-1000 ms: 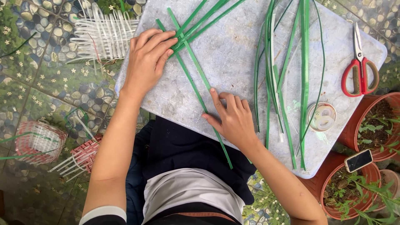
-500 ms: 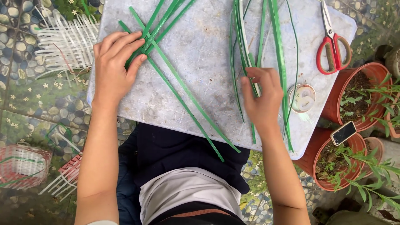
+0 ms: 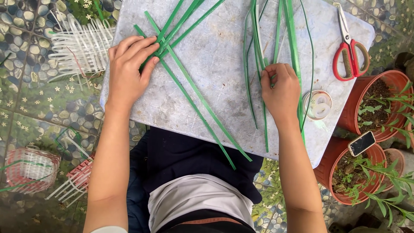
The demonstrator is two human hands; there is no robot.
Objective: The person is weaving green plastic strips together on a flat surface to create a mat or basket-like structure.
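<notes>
Left hand (image 3: 129, 71) on crossed strips (image 3: 189, 86) — right hand (image 3: 280, 88) among loose strips (image 3: 258, 51)

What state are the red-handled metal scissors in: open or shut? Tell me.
Shut. The red-handled metal scissors lie flat on the grey board, blades together in one point, handle loops side by side.

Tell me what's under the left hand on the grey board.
The left hand presses flat on crossed green strips on the grey board. How they cross beneath the palm is covered.
</notes>
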